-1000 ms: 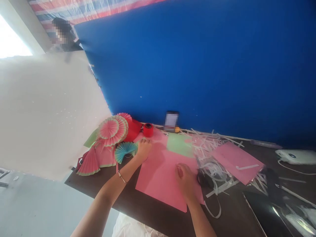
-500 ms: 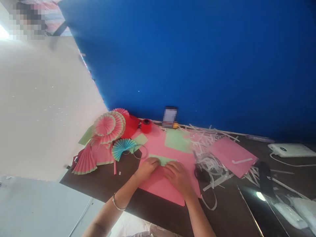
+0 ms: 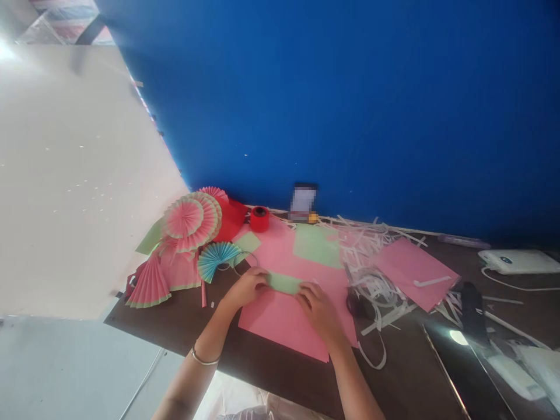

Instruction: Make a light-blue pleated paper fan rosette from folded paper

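Observation:
A folded light-green paper strip [image 3: 284, 283] stretches between my two hands, above large pink paper sheets [image 3: 280, 326]. My left hand [image 3: 249, 287] has its fingers closed on the strip's left end, with a metal bracelet on that wrist. On the right end, the bent fingers of my right hand [image 3: 315, 304] grip the same strip; the thumb is partly hidden. Beyond the hands, a square green sheet [image 3: 315, 245] lies on the pink paper. A blue pleated paper fan [image 3: 216, 259] and a thin ring [image 3: 245, 263] are left of the strip.
Pink and green pleated rosettes [image 3: 186, 219] pile up at left by a red tape roll [image 3: 259, 219]. White paper scraps [image 3: 371, 286], a pink paper stack [image 3: 415, 273] and a dark tablet-like device [image 3: 468, 373] lie to the right. A blue panel [image 3: 350, 105] rises behind the table.
My hands have moved apart, the left one outward, so more of the green strip shows between them. The camera view has shifted slightly.

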